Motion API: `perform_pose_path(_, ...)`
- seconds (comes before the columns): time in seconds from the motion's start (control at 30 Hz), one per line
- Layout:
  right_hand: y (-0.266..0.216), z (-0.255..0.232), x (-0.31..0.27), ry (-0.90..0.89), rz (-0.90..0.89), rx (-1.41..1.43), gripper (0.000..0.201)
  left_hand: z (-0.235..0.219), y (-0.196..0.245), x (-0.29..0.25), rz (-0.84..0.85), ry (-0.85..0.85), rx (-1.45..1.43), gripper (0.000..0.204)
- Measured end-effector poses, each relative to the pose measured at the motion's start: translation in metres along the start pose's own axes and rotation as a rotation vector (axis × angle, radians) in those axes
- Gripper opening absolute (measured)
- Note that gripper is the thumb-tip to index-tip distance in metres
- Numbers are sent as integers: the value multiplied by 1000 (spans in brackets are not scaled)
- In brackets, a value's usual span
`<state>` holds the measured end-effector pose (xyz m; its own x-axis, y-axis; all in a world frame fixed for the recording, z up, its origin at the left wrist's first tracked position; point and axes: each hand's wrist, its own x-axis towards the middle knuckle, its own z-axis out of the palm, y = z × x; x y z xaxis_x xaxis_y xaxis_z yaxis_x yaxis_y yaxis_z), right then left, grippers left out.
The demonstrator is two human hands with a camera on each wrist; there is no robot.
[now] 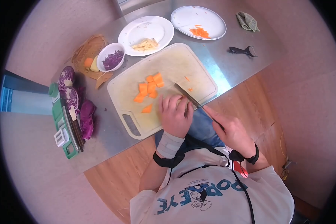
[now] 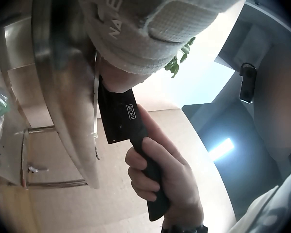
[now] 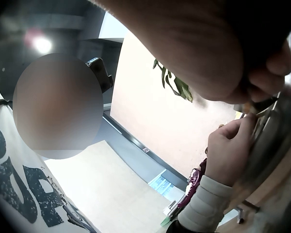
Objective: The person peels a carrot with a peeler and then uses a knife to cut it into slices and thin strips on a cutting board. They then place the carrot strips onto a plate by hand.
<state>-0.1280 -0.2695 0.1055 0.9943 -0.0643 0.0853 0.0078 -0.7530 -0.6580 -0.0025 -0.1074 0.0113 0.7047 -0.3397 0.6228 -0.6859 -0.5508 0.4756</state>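
My right hand (image 1: 233, 132) grips the black handle of a knife (image 1: 186, 92), fingers wrapped around it, as the left wrist view shows with the dark blade (image 2: 117, 114). My left hand (image 1: 176, 116) is at the near edge of the cutting board (image 1: 119, 87), its fingers bent beside the blade. In the right wrist view a bit of orange carrot (image 3: 248, 107) shows at the left hand's (image 3: 230, 153) fingertips; most of that piece is hidden. Several flat carrot pieces (image 1: 151, 87) lie left of the knife, and thin slivers (image 1: 187, 78) lie beyond the blade.
Behind the board stand a plate of pale strips (image 1: 128, 35), a plate of carrot shreds (image 1: 216, 22) and a bowl of purple cabbage (image 1: 112, 61). A peeler (image 1: 242, 50) and cloth (image 1: 247, 21) are at right. Cut cabbage (image 1: 71, 98) and a green slicer (image 1: 58, 112) are at left.
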Motion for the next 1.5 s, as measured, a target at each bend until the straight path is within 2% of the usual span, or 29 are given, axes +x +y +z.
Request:
perform_pose_path(0.27,11,-3,-3,-47,-54,-110,60,-2,2,2,15,-22,-7,23)
perform_pose_path(0.5,26,-11,-2,-145,-29,20,71,-4,8,5,23,-87,64,26)
perform_pose_path(0.57,28,-16,0,-238,17,34,71,-4,10,6,5,-84,80,26)
perform_pose_path(0.87,37,-17,1,-303,25,87,74,-4,11,6,-1,-107,107,25)
perform_pose_path(1.5,29,-8,-4,-213,1,65,72,-4,9,6,5,-93,65,22)
